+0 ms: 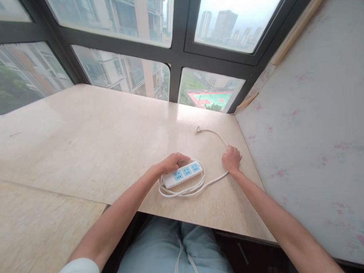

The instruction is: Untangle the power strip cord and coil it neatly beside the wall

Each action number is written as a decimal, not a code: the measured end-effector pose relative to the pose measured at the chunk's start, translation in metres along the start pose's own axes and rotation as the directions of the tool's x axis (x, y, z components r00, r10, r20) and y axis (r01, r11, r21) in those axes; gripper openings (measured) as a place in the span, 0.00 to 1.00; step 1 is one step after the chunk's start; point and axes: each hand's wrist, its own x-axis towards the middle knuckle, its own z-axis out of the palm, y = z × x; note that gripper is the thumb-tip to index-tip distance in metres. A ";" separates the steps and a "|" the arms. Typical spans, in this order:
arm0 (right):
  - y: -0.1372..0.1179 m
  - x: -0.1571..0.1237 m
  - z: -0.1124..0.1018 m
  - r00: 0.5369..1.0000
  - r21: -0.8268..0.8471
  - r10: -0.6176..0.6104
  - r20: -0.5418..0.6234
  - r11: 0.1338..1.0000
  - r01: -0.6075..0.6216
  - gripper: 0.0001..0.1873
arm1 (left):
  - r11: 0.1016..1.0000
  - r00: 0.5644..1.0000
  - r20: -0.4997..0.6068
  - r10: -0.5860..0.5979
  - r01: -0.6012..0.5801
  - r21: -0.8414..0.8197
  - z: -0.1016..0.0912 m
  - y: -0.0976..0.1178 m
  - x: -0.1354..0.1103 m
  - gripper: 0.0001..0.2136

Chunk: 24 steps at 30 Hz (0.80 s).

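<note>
A white power strip (183, 174) with three blue socket faces lies on the pale tabletop, slightly tilted in my view. Its white cord (190, 191) loops around it. My left hand (172, 162) is at the strip's far left side, fingers curled on the cord loop there; the fingertips are partly hidden. To the right, my right hand (232, 158) is closed around the cord's free length and rests close to the table. Beyond that hand the cord curves away to the plug (198, 129), which lies on the table.
The marbled tabletop (79, 137) ends at dark-framed windows (178, 52) at the back. A wall with floral paper (320, 126) rises along the right side. A seam and a stepped front edge (106, 205) show at the left. My legs (175, 249) are below the front edge.
</note>
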 end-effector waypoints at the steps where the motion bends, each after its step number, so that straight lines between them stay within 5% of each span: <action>1: 0.000 0.001 0.000 1.000 0.003 0.000 0.002 1.000 0.000 0.24 | 0.999 0.999 0.020 0.027 -0.028 0.024 0.002 0.002 0.005 0.33; 11: 0.001 -0.013 0.001 0.998 0.015 -0.057 -0.014 0.998 0.058 0.23 | 0.966 0.997 0.080 0.014 -0.034 0.256 0.020 0.042 0.040 0.22; 17: 0.006 -0.022 0.005 0.991 0.046 -0.131 -0.031 0.990 0.132 0.22 | 0.942 0.956 -0.292 0.029 0.071 0.327 0.049 0.111 -0.004 0.14; 21: 0.006 -0.022 0.004 0.991 0.070 -0.128 -0.035 0.989 0.130 0.22 | 0.928 0.969 -0.239 -0.058 0.141 0.346 0.093 0.154 -0.036 0.12; 24: 0.005 -0.023 0.002 0.992 0.092 -0.121 -0.036 0.988 0.124 0.21 | 0.876 0.939 -0.305 -0.159 0.277 0.395 0.124 0.157 -0.041 0.18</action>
